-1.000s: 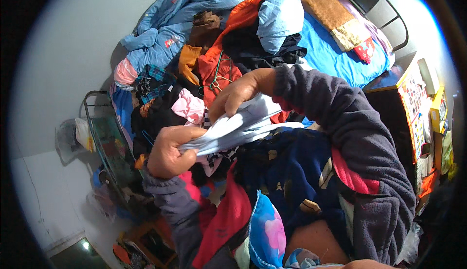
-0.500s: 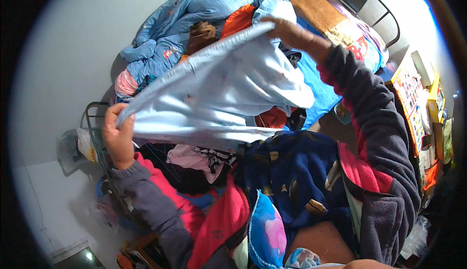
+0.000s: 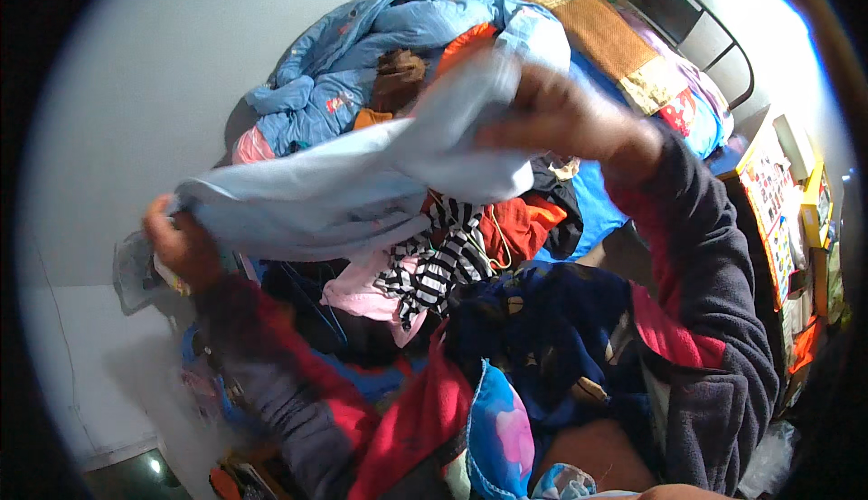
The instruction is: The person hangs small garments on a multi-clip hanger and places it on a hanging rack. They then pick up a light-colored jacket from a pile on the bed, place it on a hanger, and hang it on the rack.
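Observation:
A light blue cloth (image 3: 307, 197) is stretched in the air between my two hands, above a heap of clothes. My left hand (image 3: 185, 245) grips its left end, near the wall. At the upper right, my right hand (image 3: 565, 116) is closed on the other end; motion blurs its fingers. Under the cloth lie a black-and-white striped garment (image 3: 457, 269), a pink garment (image 3: 357, 292) and a red-orange garment (image 3: 520, 229). The cloth's exact kind cannot be made out.
A bunched blue quilt (image 3: 362, 39) lies at the far side of the bed, with a brown item (image 3: 398, 80) on it. A metal bed rail (image 3: 737, 57) curves at the far right. Shelving with yellow edges (image 3: 814, 215) stands on the right, and a pale wall (image 3: 136, 138) on the left.
The blue cloth has gone from spread wide to a narrower, bunched strip. My left hand moved left and down, my right hand slightly down. More of the striped and red-orange garments shows.

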The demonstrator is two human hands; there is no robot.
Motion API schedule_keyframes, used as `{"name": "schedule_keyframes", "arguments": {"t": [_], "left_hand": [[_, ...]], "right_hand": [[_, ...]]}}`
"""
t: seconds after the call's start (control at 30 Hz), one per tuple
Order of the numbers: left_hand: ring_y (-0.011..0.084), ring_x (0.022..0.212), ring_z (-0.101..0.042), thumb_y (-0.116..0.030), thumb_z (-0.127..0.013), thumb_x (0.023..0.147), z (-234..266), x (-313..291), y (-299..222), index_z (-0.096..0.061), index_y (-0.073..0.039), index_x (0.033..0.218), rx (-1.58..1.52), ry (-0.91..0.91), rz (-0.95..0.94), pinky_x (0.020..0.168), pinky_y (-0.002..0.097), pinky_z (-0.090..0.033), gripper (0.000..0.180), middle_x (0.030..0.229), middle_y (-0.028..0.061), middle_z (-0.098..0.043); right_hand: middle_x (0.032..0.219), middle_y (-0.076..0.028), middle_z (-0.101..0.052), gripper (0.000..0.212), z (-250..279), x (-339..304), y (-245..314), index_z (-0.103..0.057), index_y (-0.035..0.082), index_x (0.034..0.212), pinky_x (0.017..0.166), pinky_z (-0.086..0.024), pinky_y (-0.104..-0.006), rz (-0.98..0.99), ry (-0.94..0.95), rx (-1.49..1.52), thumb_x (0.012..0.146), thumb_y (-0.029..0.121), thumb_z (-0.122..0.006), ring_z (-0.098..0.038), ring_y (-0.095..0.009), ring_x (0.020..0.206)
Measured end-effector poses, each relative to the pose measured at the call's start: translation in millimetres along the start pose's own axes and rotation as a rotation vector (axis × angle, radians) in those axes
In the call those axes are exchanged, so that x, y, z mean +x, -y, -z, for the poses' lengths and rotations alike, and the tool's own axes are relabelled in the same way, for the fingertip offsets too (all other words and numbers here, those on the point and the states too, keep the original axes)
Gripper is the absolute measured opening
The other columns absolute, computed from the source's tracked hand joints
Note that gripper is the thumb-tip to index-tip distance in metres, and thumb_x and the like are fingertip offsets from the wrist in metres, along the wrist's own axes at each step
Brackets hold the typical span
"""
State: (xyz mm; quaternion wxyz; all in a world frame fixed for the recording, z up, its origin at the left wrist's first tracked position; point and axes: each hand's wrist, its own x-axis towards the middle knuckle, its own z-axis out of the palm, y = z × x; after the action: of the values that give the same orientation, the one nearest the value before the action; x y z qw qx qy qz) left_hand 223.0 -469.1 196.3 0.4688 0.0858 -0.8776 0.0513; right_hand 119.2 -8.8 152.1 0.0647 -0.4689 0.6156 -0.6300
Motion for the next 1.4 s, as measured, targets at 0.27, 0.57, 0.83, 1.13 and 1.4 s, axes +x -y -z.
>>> {"name": "schedule_keyframes", "arguments": {"t": [0.27,0.57,0.83,1.13,1.4], "left_hand": [[0.0309,0.105,-0.058,-0.010,-0.055,0.093,-66,-183,87,-0.056,0.000,0.117,-0.424,0.597,0.631,0.090,0.0399,-0.048,0.026,0.114,0.0153,-0.060],[0.0294,0.108,-0.057,-0.011,-0.054,0.094,-120,-237,86,-0.054,0.001,0.121,-0.191,0.878,0.690,0.093,0.0386,-0.047,0.029,0.117,0.0154,-0.059],[0.0281,0.110,-0.056,-0.012,-0.053,0.096,-176,-242,56,-0.052,0.001,0.123,-0.174,1.013,0.555,0.095,0.0373,-0.045,0.031,0.120,0.0154,-0.058],[0.0266,0.113,-0.055,-0.013,-0.052,0.097,-207,-246,46,-0.050,0.002,0.127,-0.179,1.106,0.532,0.098,0.0359,-0.043,0.033,0.123,0.0155,-0.057],[0.0253,0.116,-0.054,-0.014,-0.051,0.098,-210,-252,52,-0.048,0.003,0.130,-0.220,1.123,0.562,0.101,0.0347,-0.042,0.036,0.126,0.0155,-0.055]], "right_hand": [[0.116,-0.010,-0.067,0.028,-221,-59,-87,-0.067,0.003,0.118,0.097,-0.045,-0.0307,-0.232,0.643,0.827,0.092,0.009,-0.057,-0.060,-0.019,0.108],[0.136,-0.008,-0.054,0.040,-308,-21,-86,-0.057,0.002,0.133,0.099,-0.042,-0.0296,-0.123,0.999,1.447,0.094,0.007,-0.059,-0.053,-0.016,0.116],[0.109,-0.008,-0.067,0.021,-219,-59,-263,-0.066,0.004,0.112,0.094,-0.049,-0.0303,-0.717,0.258,1.194,0.096,0.014,-0.056,-0.064,-0.016,0.105],[0.091,-0.013,-0.069,0.023,-112,-222,-486,-0.066,0.002,0.102,0.073,-0.055,-0.0383,-1.188,0.030,-0.427,0.094,0.018,-0.053,-0.066,-0.029,0.083],[0.102,-0.019,-0.069,0.030,-182,-205,-477,-0.065,0.003,0.109,0.083,-0.052,-0.0421,-1.289,-0.072,-0.497,0.095,0.027,-0.053,-0.065,-0.036,0.098]]}}
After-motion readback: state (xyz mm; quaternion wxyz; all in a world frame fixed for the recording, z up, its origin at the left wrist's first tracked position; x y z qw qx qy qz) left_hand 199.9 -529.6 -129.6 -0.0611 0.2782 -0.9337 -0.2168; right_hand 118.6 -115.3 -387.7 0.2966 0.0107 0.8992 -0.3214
